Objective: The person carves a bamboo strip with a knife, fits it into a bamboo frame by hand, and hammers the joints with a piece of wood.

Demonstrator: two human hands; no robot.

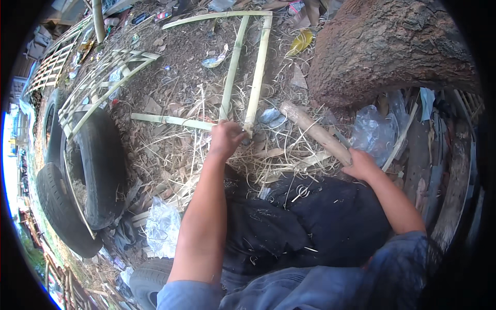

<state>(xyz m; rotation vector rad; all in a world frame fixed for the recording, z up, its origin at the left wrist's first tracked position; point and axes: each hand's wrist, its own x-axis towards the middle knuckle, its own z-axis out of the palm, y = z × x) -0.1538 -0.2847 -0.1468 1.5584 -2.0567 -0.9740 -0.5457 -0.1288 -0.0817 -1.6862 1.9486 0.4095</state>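
A frame of pale green bamboo strips [257,77] lies on the ground in front of me. My left hand [226,138] is closed around its near corner, where an upright strip meets a crosswise strip [170,121] that runs off to the left. The fingers partly hide this joint. On the right, my right hand [360,163] grips the near end of a thick, round wooden stick [314,130]. The stick slants away to the left, and its far end is apart from the frame. Thin bamboo shavings [279,155] are scattered around both hands and over my dark trousers [305,222].
A thick tree trunk [392,51] fills the far right. Clear plastic [371,132] lies below it. Old tyres [103,165] stand at the left beside a woven bamboo lattice [98,88]. Another plastic bag [163,227] is near my left forearm. Leaves and litter cover the soil.
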